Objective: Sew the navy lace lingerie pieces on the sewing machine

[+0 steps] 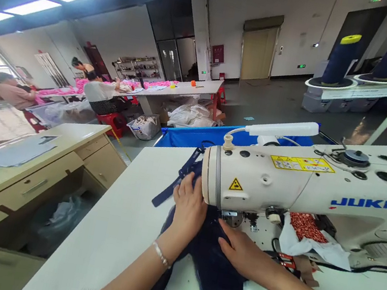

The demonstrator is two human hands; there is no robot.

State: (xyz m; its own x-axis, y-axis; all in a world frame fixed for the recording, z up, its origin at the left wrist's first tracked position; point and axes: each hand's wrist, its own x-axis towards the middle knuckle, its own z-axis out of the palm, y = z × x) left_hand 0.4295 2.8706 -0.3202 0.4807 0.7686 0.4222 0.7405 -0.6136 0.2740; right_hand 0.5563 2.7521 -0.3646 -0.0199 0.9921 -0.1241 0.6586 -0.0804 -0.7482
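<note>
A white JUKI sewing machine (305,190) stands on a white table (120,222). Dark navy fabric (215,279) lies under its needle area and trails toward me. My left hand (188,206) rests on the fabric beside the machine's head, fingers curled over the cloth near a navy strap (175,182). My right hand (242,251) lies flat on the fabric just in front of the presser foot (232,218), fingers stretched toward it. A thin bracelet sits on my left wrist.
Two navy thread cones (341,58) stand on a rack at the upper right. A blue bin (194,138) sits behind the table. A beige desk with drawers (23,175) is on the left. Other people work at far tables with pink cloth (56,91).
</note>
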